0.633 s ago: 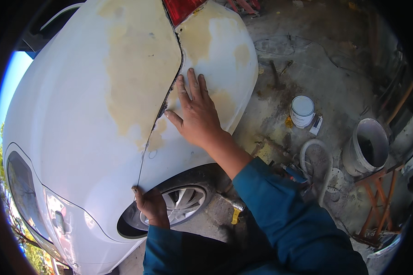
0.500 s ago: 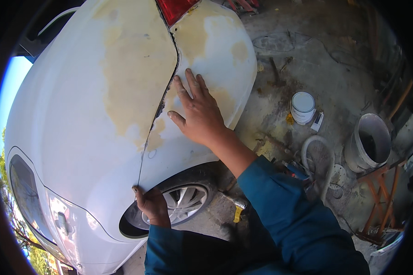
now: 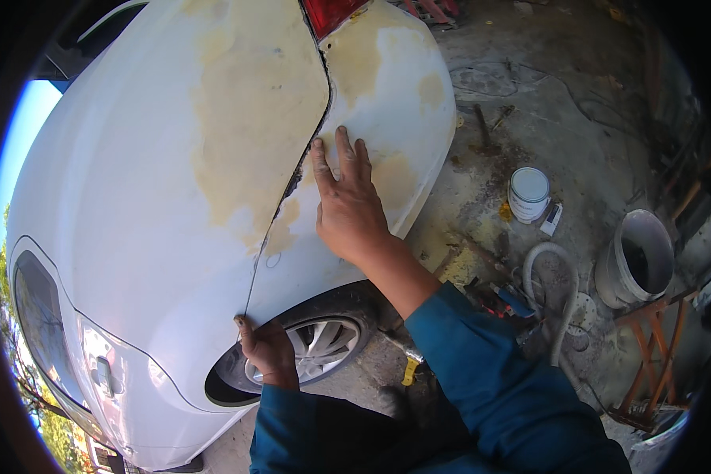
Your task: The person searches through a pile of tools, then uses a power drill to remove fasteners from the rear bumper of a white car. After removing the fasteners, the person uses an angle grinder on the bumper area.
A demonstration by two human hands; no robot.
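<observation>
A white car (image 3: 126,237) fills the left and middle, with beige filler patches (image 3: 245,103) on its rear side panel and bumper (image 3: 407,63). A dark, rough-edged seam (image 3: 291,181) runs between the two from the red tail light (image 3: 332,14) to the wheel arch. My right hand (image 3: 349,204) lies open on the bumper, index fingertip beside the seam, thumb mostly hidden. Lower down, my left hand (image 3: 268,347) grips the wheel arch edge at the seam's bottom end; its thumb is outside and the fingers are largely hidden. Behind it is the wheel (image 3: 320,344).
On the concrete floor to the right stand a lidded paint can (image 3: 528,195) and a grey bucket (image 3: 636,257). A pale hose (image 3: 565,272) curves near a blue-and-red tool (image 3: 516,301). An orange metal stand (image 3: 654,355) is at the lower right.
My right hand has slid slightly down along the bumper, and its spread thumb has drawn in. My left hand stays at the wheel arch. The view has shifted a little.
</observation>
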